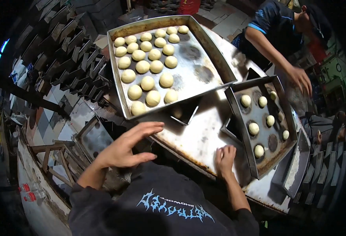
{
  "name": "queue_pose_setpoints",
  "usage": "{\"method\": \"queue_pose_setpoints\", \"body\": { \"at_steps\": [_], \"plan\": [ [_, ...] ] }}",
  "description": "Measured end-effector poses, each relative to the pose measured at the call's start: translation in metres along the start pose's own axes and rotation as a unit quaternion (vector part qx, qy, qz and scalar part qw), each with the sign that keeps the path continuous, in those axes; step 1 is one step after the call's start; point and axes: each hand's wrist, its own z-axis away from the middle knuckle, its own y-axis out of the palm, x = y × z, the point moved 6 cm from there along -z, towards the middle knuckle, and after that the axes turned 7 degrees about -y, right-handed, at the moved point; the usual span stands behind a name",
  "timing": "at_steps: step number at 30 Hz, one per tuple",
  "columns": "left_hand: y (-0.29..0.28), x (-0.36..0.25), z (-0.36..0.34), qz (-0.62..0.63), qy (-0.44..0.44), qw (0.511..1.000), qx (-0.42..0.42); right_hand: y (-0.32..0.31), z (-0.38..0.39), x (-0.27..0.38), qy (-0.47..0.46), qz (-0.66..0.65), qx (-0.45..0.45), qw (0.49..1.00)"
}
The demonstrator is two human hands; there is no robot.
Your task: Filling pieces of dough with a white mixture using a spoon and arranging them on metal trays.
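My left hand (124,147) is raised near the table's front edge, open, with thumb and fingers apart and nothing held. My right hand (226,159) rests on the pale, stained tabletop (188,145) with its fingers curled; what, if anything, lies under them is hidden. Beyond my left hand, a large metal tray (198,69) carries several pale dough balls (155,67) in rows. To the right of my right hand, a smaller metal tray (271,151) holds several smaller, spaced dough balls (253,128). An angled metal tin (186,116) sits partly under the large tray.
Another person's hand (299,78) hangs by the smaller tray's far corner. Stacked metal tins (70,59) fill the left background, more (322,177) the right. An empty tray (94,137) and wooden frame (49,161) lie low left. A long tin (297,165) flanks the smaller tray.
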Motion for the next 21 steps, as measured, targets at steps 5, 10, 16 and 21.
{"method": "queue_pose_setpoints", "body": {
  "at_steps": [5, 10, 16, 21],
  "plan": [
    [-0.060, 0.019, -0.075, -0.144, 0.030, 0.989, -0.029, 0.029, -0.024, 0.073, -0.004, -0.086, -0.087, 0.992],
    [-0.058, 0.085, -0.155, -0.335, 0.037, 0.940, 0.053, -0.006, 0.023, 0.016, 0.053, 0.048, -0.041, 0.997],
    [-0.036, 0.138, -0.184, -0.467, -0.054, 0.872, 0.137, 0.012, 0.010, 0.047, 0.021, -0.061, -0.086, 0.994],
    [-0.038, 0.117, -0.191, -0.432, -0.105, 0.887, 0.122, -0.028, 0.027, 0.005, 0.068, 0.091, -0.071, 0.991]
  ]
}}
